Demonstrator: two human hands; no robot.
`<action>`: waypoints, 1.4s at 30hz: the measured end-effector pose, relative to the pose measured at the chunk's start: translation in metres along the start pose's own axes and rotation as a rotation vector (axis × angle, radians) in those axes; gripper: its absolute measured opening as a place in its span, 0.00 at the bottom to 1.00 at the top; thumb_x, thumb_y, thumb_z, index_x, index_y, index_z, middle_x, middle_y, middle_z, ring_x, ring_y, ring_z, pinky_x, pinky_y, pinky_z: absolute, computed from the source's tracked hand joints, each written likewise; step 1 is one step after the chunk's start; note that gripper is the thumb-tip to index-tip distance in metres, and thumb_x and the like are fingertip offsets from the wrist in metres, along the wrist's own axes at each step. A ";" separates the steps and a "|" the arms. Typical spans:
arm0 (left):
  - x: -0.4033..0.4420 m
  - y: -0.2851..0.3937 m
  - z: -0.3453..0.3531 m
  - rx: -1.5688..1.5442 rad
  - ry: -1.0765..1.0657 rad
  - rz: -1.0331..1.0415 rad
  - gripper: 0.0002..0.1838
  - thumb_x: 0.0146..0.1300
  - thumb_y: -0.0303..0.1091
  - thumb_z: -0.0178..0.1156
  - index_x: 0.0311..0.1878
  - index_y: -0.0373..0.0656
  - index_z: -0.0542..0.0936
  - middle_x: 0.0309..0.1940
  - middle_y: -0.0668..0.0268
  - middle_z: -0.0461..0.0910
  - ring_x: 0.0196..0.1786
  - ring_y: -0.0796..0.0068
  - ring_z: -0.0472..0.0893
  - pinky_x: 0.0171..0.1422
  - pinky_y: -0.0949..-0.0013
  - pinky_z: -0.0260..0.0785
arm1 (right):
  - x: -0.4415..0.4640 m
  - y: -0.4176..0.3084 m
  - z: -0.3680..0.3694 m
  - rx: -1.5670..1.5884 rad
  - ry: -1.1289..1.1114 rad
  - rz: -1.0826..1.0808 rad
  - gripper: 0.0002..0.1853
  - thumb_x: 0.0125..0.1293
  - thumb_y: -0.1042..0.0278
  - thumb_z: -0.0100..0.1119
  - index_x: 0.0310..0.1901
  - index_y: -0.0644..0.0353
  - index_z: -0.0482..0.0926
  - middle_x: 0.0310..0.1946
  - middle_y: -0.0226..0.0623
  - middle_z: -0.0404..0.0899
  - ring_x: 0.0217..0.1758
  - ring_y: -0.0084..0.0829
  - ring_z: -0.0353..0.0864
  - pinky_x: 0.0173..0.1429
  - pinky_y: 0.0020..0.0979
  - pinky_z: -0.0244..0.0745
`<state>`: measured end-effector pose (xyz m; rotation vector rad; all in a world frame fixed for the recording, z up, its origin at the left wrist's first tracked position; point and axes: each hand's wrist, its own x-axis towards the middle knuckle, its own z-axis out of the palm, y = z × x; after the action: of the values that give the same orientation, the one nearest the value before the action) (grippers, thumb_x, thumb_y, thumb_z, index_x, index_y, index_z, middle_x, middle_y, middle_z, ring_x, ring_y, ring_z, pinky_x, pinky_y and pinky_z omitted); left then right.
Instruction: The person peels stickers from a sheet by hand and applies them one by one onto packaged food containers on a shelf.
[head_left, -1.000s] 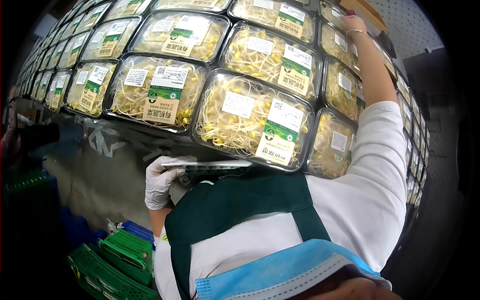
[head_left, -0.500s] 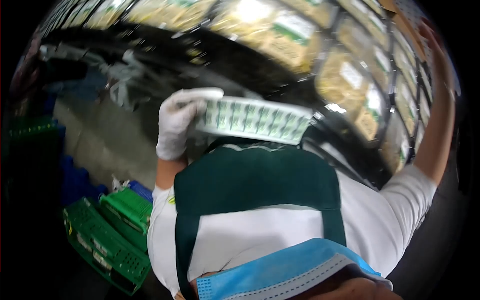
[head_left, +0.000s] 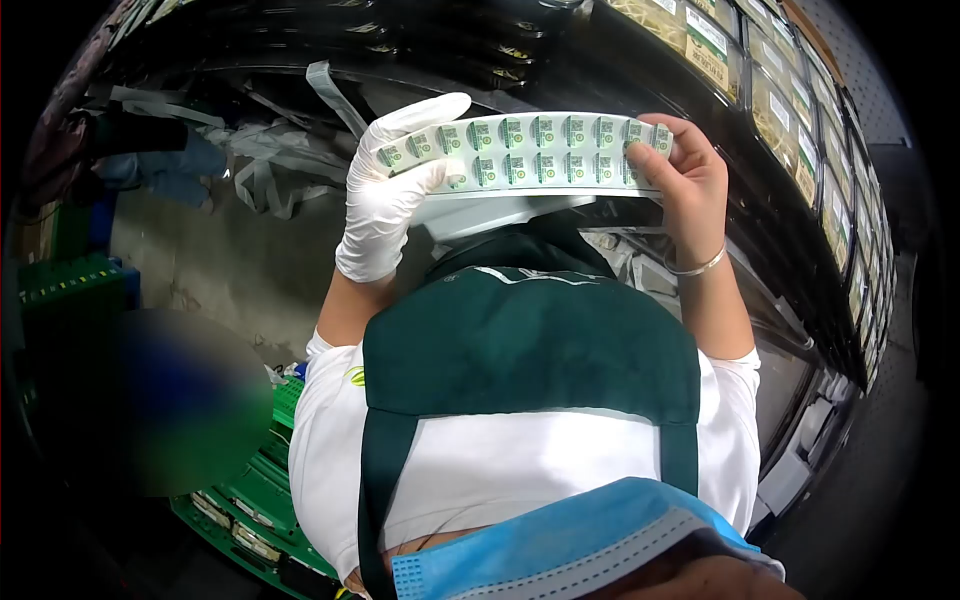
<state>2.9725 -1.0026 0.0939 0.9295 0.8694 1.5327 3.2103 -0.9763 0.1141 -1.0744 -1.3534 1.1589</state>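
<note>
Sticker sheet (head_left: 545,150) at upper centre of frame, fingers of gloved left hand (head_left: 388,205) and bare right hand (head_left: 692,188) gripping its ends, lettering unreadable from here, sprout boxes (head_left: 785,125) cut off upper right

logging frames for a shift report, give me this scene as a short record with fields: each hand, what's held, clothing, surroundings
left hand: left hand, white-gloved, gripping one end of the sticker sheet
right hand: right hand, bare, pinching the opposite end; bracelet on the wrist
held item: sticker sheet, with rows of small green-and-white labels facing the camera
clothing: dark green apron over a white top
upper right: rows of packed, labelled trays
lower left: green crates
label text: too small to read
</note>
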 end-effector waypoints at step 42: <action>0.054 -0.058 -0.055 0.052 -0.008 -0.376 0.09 0.47 0.18 0.60 0.20 0.42 0.73 0.25 0.67 0.77 0.26 0.80 0.76 0.31 0.77 0.70 | 0.037 -0.016 -0.121 -1.296 0.317 -0.330 0.31 0.54 0.73 0.52 0.60 0.60 0.54 0.57 0.46 0.56 0.61 0.41 0.57 0.59 0.36 0.61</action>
<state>2.9413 -0.9439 0.0241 0.7572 1.0185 1.1868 3.3271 -0.9319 0.1387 -1.6943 -1.9165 -0.2853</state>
